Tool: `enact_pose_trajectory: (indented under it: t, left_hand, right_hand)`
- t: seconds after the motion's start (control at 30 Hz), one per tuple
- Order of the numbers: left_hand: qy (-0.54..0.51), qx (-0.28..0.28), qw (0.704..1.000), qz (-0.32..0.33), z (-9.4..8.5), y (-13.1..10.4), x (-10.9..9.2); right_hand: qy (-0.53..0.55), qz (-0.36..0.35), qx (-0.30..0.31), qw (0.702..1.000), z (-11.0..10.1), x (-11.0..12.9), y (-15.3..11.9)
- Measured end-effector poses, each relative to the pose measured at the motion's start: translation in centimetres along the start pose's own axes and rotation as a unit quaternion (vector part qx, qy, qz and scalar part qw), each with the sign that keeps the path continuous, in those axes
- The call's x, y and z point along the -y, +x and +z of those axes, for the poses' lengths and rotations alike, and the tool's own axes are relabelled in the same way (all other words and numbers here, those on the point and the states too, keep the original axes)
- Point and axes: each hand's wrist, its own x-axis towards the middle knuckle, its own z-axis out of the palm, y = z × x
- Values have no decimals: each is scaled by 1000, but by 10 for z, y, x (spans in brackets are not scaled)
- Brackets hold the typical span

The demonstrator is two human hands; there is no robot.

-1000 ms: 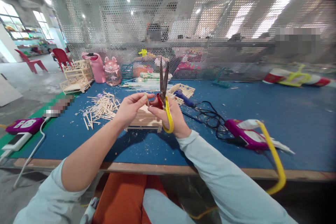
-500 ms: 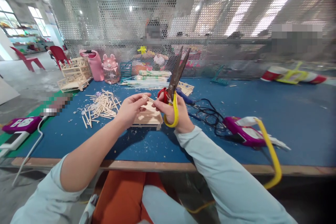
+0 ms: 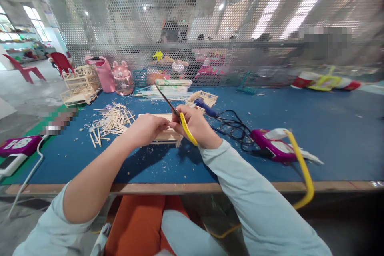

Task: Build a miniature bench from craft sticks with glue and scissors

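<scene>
"Where are the scissors [image 3: 188, 130]?"
"In the right hand [image 3: 199, 128], over the right side of the slatted wooden frame [image 3: 166, 138], long axis slanting, blades pointing far left."
"And the left hand [image 3: 147, 129]?"
"Over the frame's left side, fingers narrowed; I can't tell what's between them."

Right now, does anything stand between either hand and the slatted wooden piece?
Nothing visible does. The left hand and right hand hide part of the slatted wooden piece; the right hand's scissors point beyond its far edge.
</scene>
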Motion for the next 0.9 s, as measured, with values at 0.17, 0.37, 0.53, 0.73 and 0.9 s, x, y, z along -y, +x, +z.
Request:
enact_pose_trajectory:
  t: [0.17,0.37,0.53,0.73,0.9]
  left_hand:
    - [-302,-49,934,-187,1,5,-7]
    - [-511,-37,803,-303,3,8,-12]
    - [-534,-29,792,-296,8,7,-12]
    - [-529,23,804,-270,12,4,-10]
    - [-528,49,813,-241,15,2,-8]
  right_hand:
    - [19,24,-130,991,-2,-5,4]
    - [86,75,-139,984,-6,-9,6]
    - [69,71,-138,985,-1,-7,6]
    - [171,76,-129,974,4,-2,4]
    - [155,91,-129,975,4,3,3]
